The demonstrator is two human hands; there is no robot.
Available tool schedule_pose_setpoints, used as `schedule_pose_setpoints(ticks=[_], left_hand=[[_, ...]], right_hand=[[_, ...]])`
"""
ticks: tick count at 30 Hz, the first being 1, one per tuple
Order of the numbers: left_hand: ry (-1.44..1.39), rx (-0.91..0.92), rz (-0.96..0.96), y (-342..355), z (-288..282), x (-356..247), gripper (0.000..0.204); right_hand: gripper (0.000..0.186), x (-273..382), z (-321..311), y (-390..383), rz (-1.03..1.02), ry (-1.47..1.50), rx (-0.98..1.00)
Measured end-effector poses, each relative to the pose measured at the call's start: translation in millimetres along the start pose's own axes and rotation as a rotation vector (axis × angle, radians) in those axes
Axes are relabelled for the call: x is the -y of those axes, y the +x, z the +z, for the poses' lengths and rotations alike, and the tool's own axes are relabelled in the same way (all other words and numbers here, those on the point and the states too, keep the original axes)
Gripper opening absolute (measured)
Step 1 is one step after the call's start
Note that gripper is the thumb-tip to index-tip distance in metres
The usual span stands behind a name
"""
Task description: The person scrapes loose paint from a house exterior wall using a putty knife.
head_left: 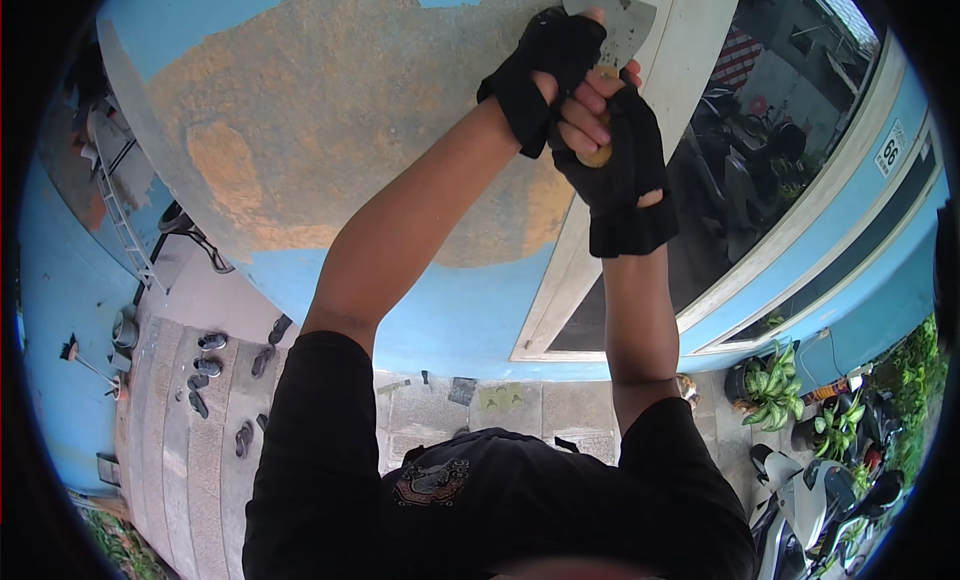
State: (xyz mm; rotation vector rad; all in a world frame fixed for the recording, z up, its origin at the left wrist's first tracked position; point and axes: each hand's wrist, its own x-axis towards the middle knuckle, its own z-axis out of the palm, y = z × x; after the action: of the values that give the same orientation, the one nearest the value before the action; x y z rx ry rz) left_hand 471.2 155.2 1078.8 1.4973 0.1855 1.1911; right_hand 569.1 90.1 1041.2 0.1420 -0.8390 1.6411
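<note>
My right hand (615,145), in a black fingerless glove, wraps round the wooden handle (600,157) of a putty knife. Its broad, speckled metal blade (620,25) points up and lies close to the white window frame. My left hand (552,65), gloved the same way, is closed at the blade's left side, just above the right hand. Some of its fingers are hidden behind the glove. Around the hands, the wall (330,130) shows a large bare patch of grey and tan between areas of light blue paint.
Dark window glass (740,130) with reflections is to the right. Below right stand potted plants (775,395) and a parked motorbike (815,495). At left are a ladder (122,205), a brush (85,362) and several shoes (208,367) on the paving.
</note>
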Motion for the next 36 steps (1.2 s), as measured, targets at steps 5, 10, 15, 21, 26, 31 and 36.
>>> schedule_pose_setpoints(ticks=[5,10,15,21,26,31,36], left_hand=[[0.121,0.034,-0.158,-1,-12,-14,0.050],[0.066,0.041,-0.068,8,-12,-10,0.050],[0.084,0.036,-0.027,7,-11,-9,0.051],[0.106,-0.017,-0.241,5,-12,-20,0.048],[0.133,-0.021,-0.059,10,-13,-11,0.047],[0.338,0.006,0.032,11,-21,-4,0.048],[0.031,0.069,-0.166,14,-20,-1,0.049]], right_hand=[[0.009,-7,6,4,-0.060,-0.022,-0.017],[0.011,-7,9,4,-0.057,0.076,0.054],[0.015,-4,10,8,0.005,0.087,0.039],[0.009,-8,11,6,-0.034,0.067,0.008],[0.013,-8,9,3,-0.008,0.108,0.038],[0.011,-8,8,2,-0.032,0.029,-0.081],[0.011,-9,9,4,-0.069,0.047,0.006]])
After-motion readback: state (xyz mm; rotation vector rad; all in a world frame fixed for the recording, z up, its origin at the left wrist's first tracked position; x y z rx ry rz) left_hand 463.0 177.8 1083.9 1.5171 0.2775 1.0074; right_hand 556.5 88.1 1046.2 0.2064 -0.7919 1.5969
